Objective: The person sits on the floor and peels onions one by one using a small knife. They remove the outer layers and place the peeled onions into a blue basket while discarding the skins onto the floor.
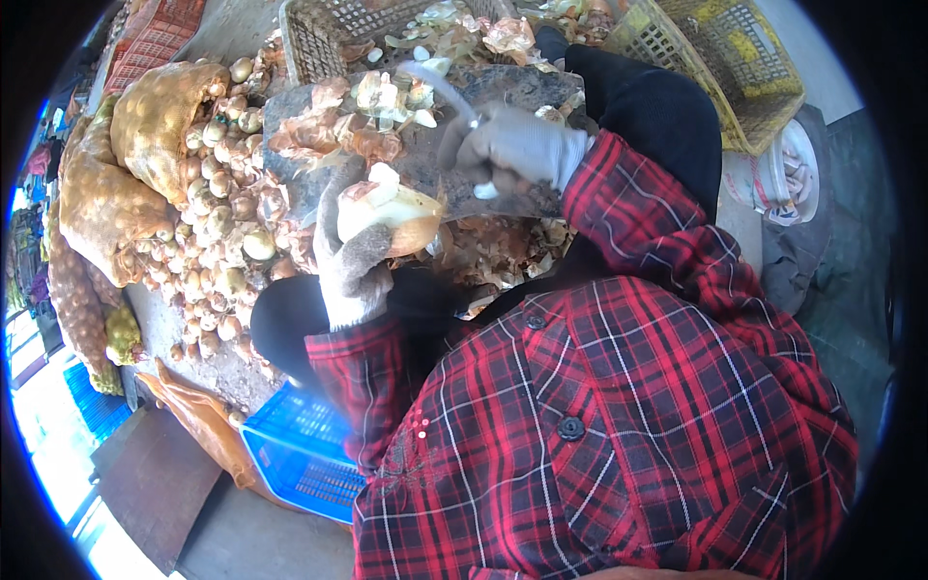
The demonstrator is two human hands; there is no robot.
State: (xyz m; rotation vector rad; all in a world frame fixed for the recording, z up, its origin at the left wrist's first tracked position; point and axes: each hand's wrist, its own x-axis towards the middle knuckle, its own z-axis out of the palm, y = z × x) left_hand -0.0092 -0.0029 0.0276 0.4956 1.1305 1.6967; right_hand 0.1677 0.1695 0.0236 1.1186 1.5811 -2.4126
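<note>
My left hand (348, 254), in a grey and white knit glove, is closed around a partly peeled onion (395, 215). Loose skin and pale flesh show on the onion's upper side. Blurred by motion, my gloved right hand (500, 148) grips a knife (444, 85) whose blade points up and to the left. Both hands are over a dark board (428, 163) in front of me, and the onion is by its near edge. Brown onion skins (326, 119) and pale peelings lie on the board. A small white piece (486, 191) shows just below my right hand.
Loose onions (225, 217) lie heaped at left beside filled mesh sacks (156, 123). A peel-strewn crate (312, 51) stands beyond the board. Yellow crate (747, 80) and white bucket (805, 174) are at right; a blue crate (297, 457) is at lower left.
</note>
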